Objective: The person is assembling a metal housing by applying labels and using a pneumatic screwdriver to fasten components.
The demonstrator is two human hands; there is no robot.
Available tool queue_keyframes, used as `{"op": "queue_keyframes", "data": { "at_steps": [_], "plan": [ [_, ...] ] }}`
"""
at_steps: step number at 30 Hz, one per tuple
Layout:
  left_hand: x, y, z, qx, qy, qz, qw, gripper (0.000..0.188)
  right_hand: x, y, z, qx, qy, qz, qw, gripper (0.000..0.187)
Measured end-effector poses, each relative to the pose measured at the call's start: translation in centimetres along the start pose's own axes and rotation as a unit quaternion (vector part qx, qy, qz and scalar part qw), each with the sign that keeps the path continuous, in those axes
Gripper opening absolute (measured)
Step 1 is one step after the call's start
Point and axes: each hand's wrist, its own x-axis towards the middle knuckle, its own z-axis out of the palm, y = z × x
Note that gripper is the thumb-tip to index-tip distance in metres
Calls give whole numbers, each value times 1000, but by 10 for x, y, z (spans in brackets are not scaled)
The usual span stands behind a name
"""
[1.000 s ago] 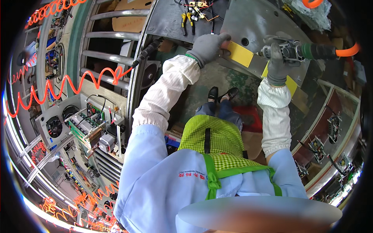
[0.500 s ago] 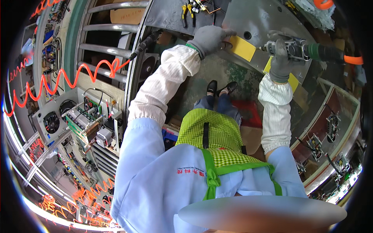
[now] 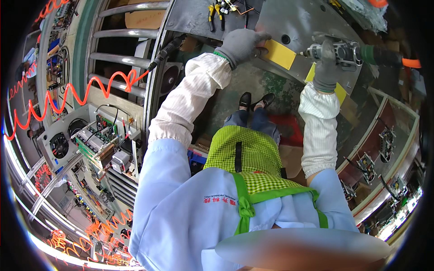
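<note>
Left hand: grey-gloved left hand [image 3: 242, 47] at the left end of the yellow plate; index finger stretched out, thumb below it, narrow gap. Cannot tell whether they pinch the plate.
Right hand: grey-gloved right hand [image 3: 326, 67], fingers wrapped around the body of a power tool [image 3: 348, 53].
Yellow plate: yellow plate [image 3: 280, 54] at the near edge of a grey metal sheet [image 3: 300, 20], between left hand and tool tip. Tip just beside its right end; contact cannot be made out.
Second yellow piece: yellow piece [image 3: 311, 72], partly hidden behind the right hand.
Open chassis, left side: grey metal chassis [image 3: 64, 123]; holds two black round fans, green circuit boards and a silvery block.
Framed bay, right side: pale-rimmed bay [image 3: 404, 131]; several small boards with black leads inside, spaced apart.
Plastic bag: crumpled clear bag [image 3: 368, 14] beyond the sheet; contents not readable.
Dark mat: black mat [image 3: 187, 18] carrying yellow-and-black pliers [image 3: 211, 18] and loose wires.
Roller frame: metal rollers [image 3: 127, 33]; brown cardboard [image 3: 143, 19] visible between them.
</note>
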Motion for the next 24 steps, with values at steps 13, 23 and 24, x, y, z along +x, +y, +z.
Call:
{"op": "queue_keyframes", "data": {
  "at_steps": [13, 23, 24],
  "plan": [
    [3, 10, -7, 83, -25, 9, 996, 51, 13, -22, 11, 65, -6, 3, 998, 23],
    [3, 10, -5, 95, -33, -5, 995, 51, 17, -16, 13, -15, 3, -46, 999, 21],
    [3, 9, -6, 97, -28, 0, 995, 51, 15, -16, 12, -15, 2, -46, 999, 21]
  ]
}}
